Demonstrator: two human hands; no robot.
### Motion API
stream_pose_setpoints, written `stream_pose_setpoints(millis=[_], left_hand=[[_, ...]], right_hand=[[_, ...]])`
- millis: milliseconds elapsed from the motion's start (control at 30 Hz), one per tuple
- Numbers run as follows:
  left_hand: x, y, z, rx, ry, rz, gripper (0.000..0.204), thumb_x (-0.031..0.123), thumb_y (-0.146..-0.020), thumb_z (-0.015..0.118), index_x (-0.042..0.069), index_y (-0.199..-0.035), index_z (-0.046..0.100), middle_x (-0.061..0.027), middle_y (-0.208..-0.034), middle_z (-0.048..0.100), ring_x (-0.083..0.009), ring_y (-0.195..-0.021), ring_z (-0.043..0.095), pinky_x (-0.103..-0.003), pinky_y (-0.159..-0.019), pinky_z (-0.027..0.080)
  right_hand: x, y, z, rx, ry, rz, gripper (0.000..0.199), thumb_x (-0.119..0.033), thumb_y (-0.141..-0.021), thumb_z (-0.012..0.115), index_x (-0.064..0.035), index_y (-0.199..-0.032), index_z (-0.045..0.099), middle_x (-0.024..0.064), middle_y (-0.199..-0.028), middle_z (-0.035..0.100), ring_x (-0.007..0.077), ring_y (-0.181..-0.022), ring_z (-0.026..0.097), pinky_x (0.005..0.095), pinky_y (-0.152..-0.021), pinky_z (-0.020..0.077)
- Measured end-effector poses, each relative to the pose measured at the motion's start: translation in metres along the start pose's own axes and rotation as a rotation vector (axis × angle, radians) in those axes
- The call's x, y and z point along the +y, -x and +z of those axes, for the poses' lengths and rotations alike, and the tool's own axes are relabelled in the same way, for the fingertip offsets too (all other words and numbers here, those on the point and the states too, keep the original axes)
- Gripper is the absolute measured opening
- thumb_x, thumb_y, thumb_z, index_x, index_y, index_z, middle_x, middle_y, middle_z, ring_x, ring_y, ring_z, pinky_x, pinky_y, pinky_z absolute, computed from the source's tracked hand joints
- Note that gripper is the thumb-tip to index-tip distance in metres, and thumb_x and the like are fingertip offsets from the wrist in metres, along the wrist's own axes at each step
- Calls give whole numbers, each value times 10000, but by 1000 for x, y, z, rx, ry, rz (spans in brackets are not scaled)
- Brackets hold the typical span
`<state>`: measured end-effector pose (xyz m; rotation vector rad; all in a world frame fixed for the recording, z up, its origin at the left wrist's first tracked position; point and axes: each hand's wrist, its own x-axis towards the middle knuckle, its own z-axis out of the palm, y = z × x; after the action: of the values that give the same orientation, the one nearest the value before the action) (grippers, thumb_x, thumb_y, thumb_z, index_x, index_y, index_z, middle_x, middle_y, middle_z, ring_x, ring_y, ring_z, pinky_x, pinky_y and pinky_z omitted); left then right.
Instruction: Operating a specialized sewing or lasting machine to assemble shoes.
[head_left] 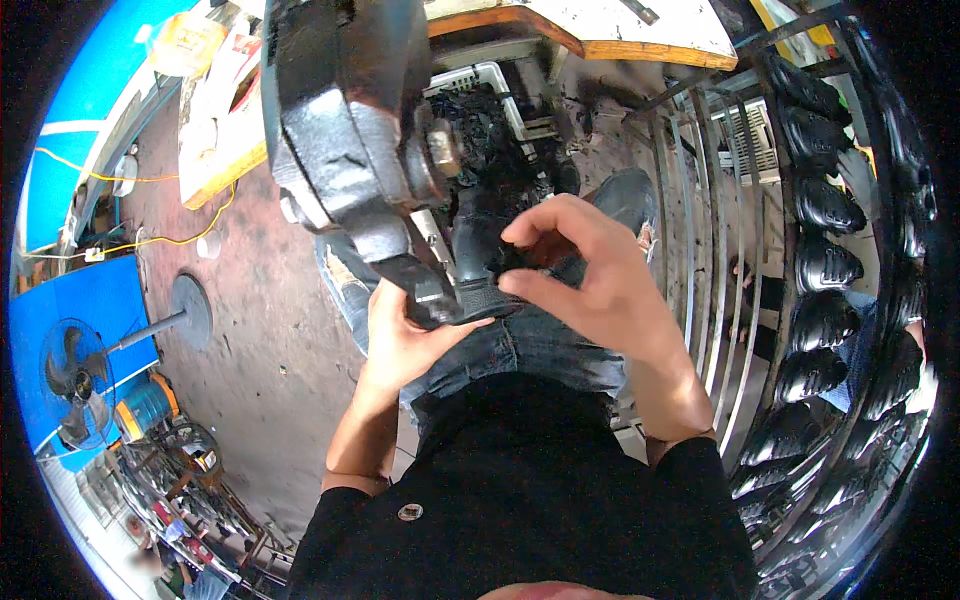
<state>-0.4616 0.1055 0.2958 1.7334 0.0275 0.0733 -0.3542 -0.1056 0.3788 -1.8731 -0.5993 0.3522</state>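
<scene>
A black shoe with a ribbed grey-black band at its near end stands in front of me, below a dark metal machine head. My left hand holds the shoe's near end from the left, its thumb stretched along the edge and its fingers partly hidden behind the machine's lower tip. On the other side, my right hand has its thumb and forefinger curled around a small, ragged black piece at the side of the shoe. Whether that piece is attached to the shoe, I cannot tell.
A white crate full of black scraps lies beyond the machine. At right stands a metal rack with rows of black shoes. Worktables edge the far side. A standing fan and yellow cable are at left.
</scene>
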Motion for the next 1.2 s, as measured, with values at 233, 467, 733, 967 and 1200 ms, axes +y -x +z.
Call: stream_pose_setpoints(millis=[233,467,733,967,1200], left_hand=[[2,-7,-4,90,-331,128,508,112,-662,932,24,-1063,634,-91,-1025,685,-213,-921,679,-342,-810,540],[11,0,0,72,360,-129,656,-24,-614,938,6,-1140,547,-51,-1047,668,-159,-952,665,-312,-847,562],[32,-6,6,48,366,-109,1015,72,-557,974,-29,-1410,432,-134,-1329,580,-241,-1206,593,-395,-1009,503],[18,0,2,138,414,-248,1192,234,-518,1009,27,-1491,353,-140,-1366,570,-273,-1229,582,-428,-1055,471],[14,-5,4,172,451,-107,996,129,-541,998,-2,-1374,468,-72,-1218,619,-197,-1106,613,-356,-949,518]], right_hand=[[7,-8,-3,-210,-85,135,187,-76,-859,751,2,-988,641,57,-865,670,137,-769,640,282,-705,513],[24,15,15,12,-1036,219,112,0,-894,679,-51,-975,621,45,-955,640,90,-747,604,231,-635,481],[24,26,19,56,-1064,-13,166,65,-857,682,-44,-949,596,84,-986,622,94,-753,581,223,-629,475],[-15,12,9,8,-955,106,172,52,-880,705,-12,-1022,631,31,-972,662,84,-864,625,222,-754,506],[-23,7,20,40,-882,43,157,52,-892,701,-8,-1019,630,34,-961,664,81,-885,630,225,-767,511]])
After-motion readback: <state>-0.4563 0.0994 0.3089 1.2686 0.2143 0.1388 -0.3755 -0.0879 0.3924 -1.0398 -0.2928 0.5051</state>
